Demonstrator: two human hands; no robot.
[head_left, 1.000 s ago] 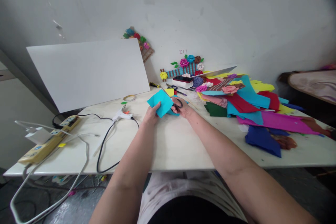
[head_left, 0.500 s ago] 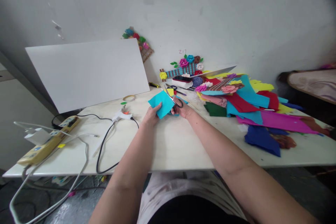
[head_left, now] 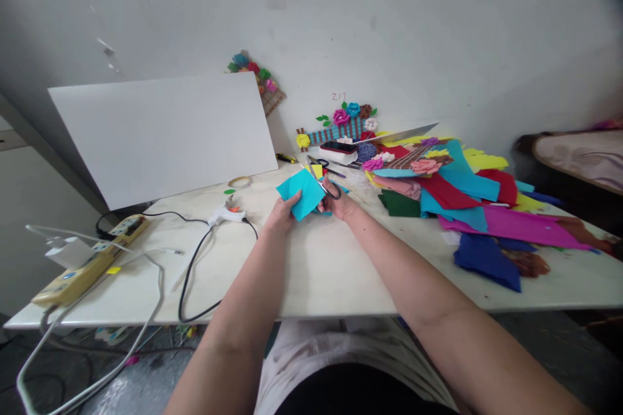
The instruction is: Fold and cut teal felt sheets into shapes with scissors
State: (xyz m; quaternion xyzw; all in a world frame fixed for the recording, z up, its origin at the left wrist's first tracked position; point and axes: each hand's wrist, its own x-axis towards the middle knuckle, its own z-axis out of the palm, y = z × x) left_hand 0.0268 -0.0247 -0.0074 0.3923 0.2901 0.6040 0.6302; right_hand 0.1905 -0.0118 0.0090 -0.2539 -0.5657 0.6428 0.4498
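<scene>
My left hand (head_left: 281,215) pinches the lower edge of a turquoise foam sheet (head_left: 300,193) and holds it tilted above the white table (head_left: 321,266). My right hand (head_left: 342,203) is closed round the black handles of a pair of scissors (head_left: 329,190), whose blades meet the sheet's right edge. Both forearms reach out from the table's near edge.
A white glue gun (head_left: 224,213) with a black cord lies left of my hands. A yellow power strip (head_left: 87,264) sits at the far left, under a white board (head_left: 160,133) leaning on the wall. Coloured foam sheets (head_left: 467,207) and paper flowers (head_left: 348,120) are heaped at the right.
The turquoise sheet and both hands have edged slightly away from me and to the right. The scissors stay at the sheet's right edge.
</scene>
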